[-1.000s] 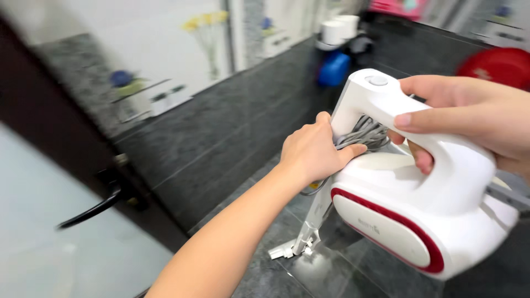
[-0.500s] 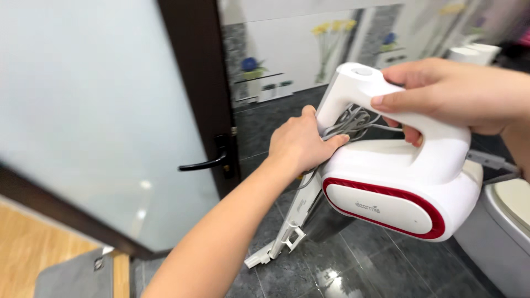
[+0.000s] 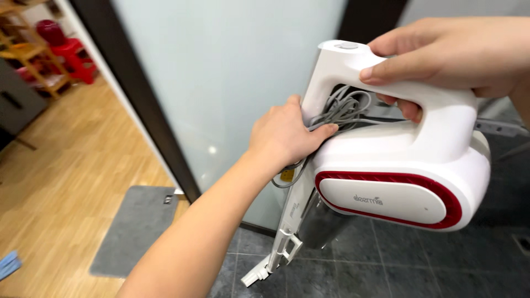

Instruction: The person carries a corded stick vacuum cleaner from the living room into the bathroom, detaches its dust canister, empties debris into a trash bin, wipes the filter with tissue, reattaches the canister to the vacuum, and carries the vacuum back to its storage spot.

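Head view, looking down past both arms. Handheld vacuum cleaner (image 3: pixel 403 176), white body with a red band around its side panel, held in the air at centre right of the view, above the dark grey tiled floor (image 3: pixel 397 265).

Right hand (image 3: pixel 447 49) at 1 o'clock: fingers wrapped over the top of the white loop handle, thumb lying along its upper edge, fingertips showing through the handle opening.

Left hand (image 3: pixel 284 135) comes in from 7 o'clock along a bare forearm; fingers closed on the bundled grey power cord (image 3: pixel 345 107), pressing it against the vacuum's front, just inside the handle opening. A loop of cord hangs below the hand with a small yellow tag on it.

A white extension tube (image 3: pixel 281 243) slants down from the body toward 6 o'clock, its end close to the tiles.

Behind, at 11 to 12 o'clock: frosted glass door (image 3: pixel 221 83) in a dark frame. At 8 o'clock, grey doormat (image 3: pixel 135 229) on wooden flooring (image 3: pixel 61 182). Red plastic stool (image 3: pixel 69 52) at 10 o'clock, far back.
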A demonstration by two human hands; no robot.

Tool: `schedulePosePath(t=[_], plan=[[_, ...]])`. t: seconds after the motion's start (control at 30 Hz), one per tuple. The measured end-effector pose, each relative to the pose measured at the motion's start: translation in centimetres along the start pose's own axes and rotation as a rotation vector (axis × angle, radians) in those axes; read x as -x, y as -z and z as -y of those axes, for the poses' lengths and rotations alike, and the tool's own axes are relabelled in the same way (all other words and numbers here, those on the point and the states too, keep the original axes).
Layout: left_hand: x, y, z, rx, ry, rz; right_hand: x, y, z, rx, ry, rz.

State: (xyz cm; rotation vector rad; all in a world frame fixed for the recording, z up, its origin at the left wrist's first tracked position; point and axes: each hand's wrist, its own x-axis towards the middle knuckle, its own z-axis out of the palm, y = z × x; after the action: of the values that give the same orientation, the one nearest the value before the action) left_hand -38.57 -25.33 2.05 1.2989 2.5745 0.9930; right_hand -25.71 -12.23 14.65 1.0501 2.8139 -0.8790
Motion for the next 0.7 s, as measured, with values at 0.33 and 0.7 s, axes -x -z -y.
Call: schedulePosePath(t=[0.33,0.7], plan=[[0.2,12.9,17.0,-0.114,0.175,-0.28,-10.8,-7.7,17.9,0.026,0.471,0.149],[-0.8,23.6,34.9,-0.226,0.401,-0.506,-20.5,-19.8,36.4,-0.048,0.696,0.328]])
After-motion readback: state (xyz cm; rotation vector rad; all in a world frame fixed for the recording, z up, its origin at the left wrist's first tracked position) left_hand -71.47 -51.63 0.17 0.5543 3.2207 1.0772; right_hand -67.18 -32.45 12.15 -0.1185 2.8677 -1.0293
